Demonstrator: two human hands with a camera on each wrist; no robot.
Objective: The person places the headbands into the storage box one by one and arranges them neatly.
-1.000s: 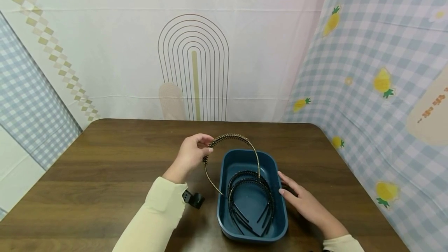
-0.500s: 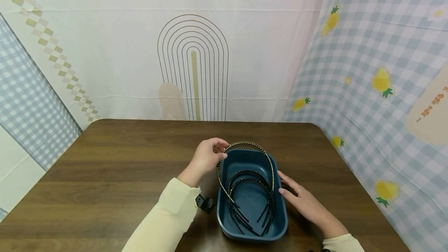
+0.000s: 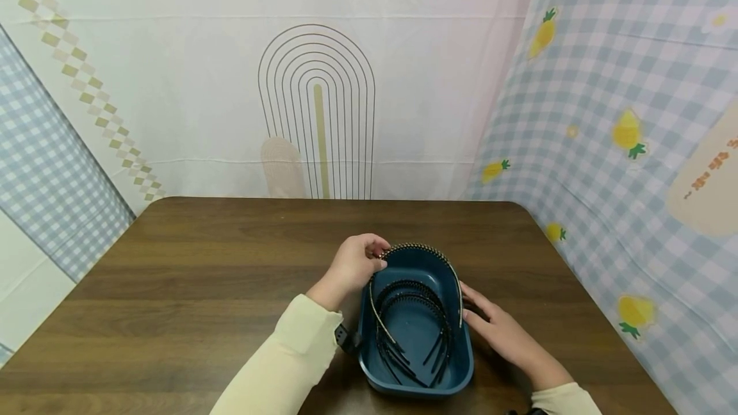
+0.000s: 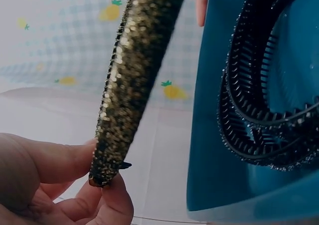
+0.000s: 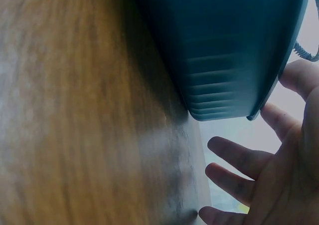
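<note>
My left hand (image 3: 355,266) pinches a gold glitter headband (image 3: 416,246) between thumb and fingers, near one side of its toothed arch. The headband hangs over the blue plastic bin (image 3: 416,389), its two ends pointing toward me. Inside the bin lie several black sparkly headbands (image 3: 410,287), nested together; the left wrist view shows their inner teeth and glittering edges. Against the bin's right rim rest the thumb and index fingertip of my right hand (image 3: 504,333), and its other fingers spread loosely beside the wall in the right wrist view.
The bin stands on a brown wooden table (image 3: 202,287) near its front edge. Behind it hangs a white patterned cloth (image 3: 173,95). A blue checked cloth (image 3: 588,165) with pineapples drapes along the right side.
The left hand has moved right and toward me, bringing the gold headband from the bin's left side to over the bin. The right hand and the bin have stayed put.
</note>
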